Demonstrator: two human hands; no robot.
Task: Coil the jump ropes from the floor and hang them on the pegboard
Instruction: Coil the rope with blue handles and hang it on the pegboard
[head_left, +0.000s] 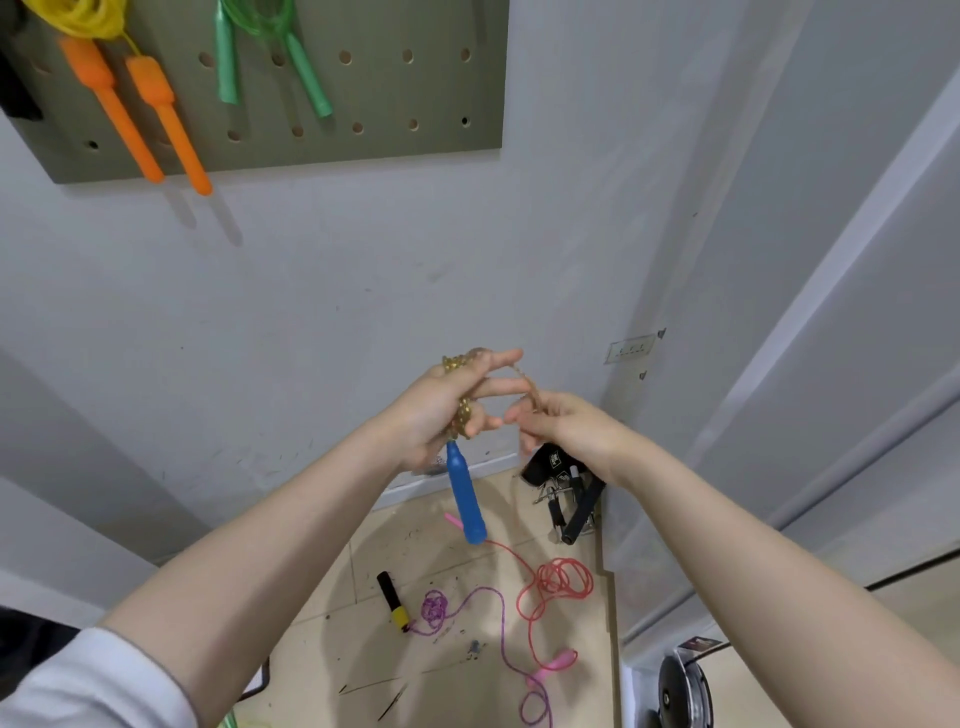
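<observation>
Head camera, looking forward and down. At the centre of the frame two bare forearms reach up. The left hand (452, 402) grips a bundle of gold jump rope (460, 395), its lower fingers curled round the loops while two upper fingers point straight out toward three o'clock. A blue handle (466, 493) hangs from that bundle toward six o'clock. The right hand (561, 428), just beside it at three o'clock, pinches the loose strand of the same rope. At eleven o'clock the pegboard (389, 104) already carries a yellow rope with orange handles (135, 114) and a green rope (270, 52). At six o'clock on the floor (467, 680) lie a red rope (558, 582) and a purple rope (467, 603), uncoiled.

The step in hand looks like winding the gold rope. Next, the strand probably needs another wrap round the left hand.
</observation>
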